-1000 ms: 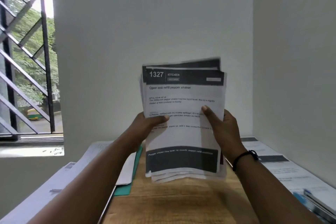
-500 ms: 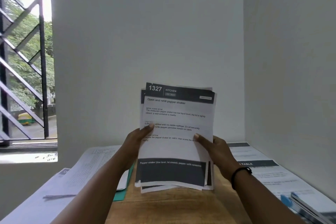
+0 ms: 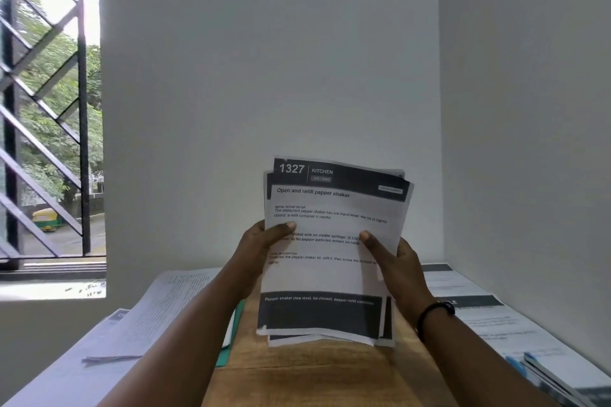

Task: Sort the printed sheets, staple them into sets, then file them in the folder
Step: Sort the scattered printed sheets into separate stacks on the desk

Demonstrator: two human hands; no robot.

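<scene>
I hold a stack of printed sheets (image 3: 330, 274) upright above the wooden table (image 3: 314, 370). The top sheet has a dark header reading "1327 KITCHEN" and the title "Open and refill pepper shaker". My left hand (image 3: 256, 249) grips the stack's left edge, thumb across the front. My right hand (image 3: 395, 266) grips the right edge, thumb on the front too; a black band circles that wrist. The sheets are slightly fanned, their bottom edges uneven. A teal folder (image 3: 231, 337) lies on the table behind my left forearm, mostly hidden.
More printed sheets (image 3: 158, 311) lie spread on the table's left side, and others (image 3: 489, 324) along the right wall. A blue object (image 3: 529, 361) sits at the right near edge. White walls close in ahead and right; a barred window (image 3: 46, 109) is left.
The stack has come down from chest height toward the table and tilted slightly; both hands have kept their grip on its edges.
</scene>
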